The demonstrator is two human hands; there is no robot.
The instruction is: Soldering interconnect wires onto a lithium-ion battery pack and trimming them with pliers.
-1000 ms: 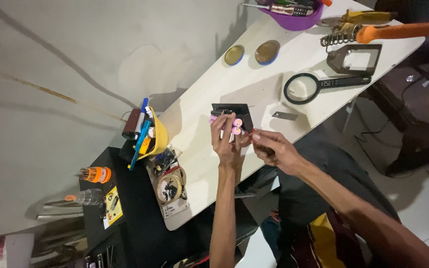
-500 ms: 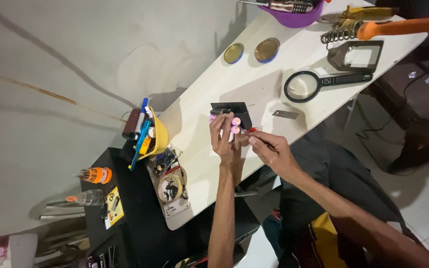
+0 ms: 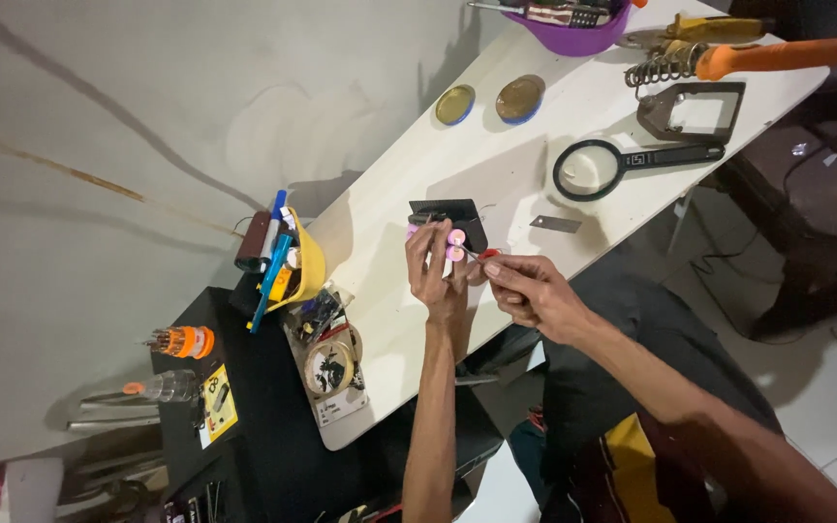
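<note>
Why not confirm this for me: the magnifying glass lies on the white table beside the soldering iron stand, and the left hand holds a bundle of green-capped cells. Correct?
One detail is wrong. The caps on the cells in the left hand are pink, not green, as the head view shows. The magnifying glass does lie on the white table beside the soldering iron stand.

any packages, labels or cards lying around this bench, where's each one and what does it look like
Yellow card: on the black surface at lower left, a small rectangle with dark print.
Blister pack: at the near end of the white table, clear front over a round coil, pale card with a printed strip at the bottom.
Orange-capped bottle: lying left of the pack, its label too small to make out.
No screens or signs show.
</note>
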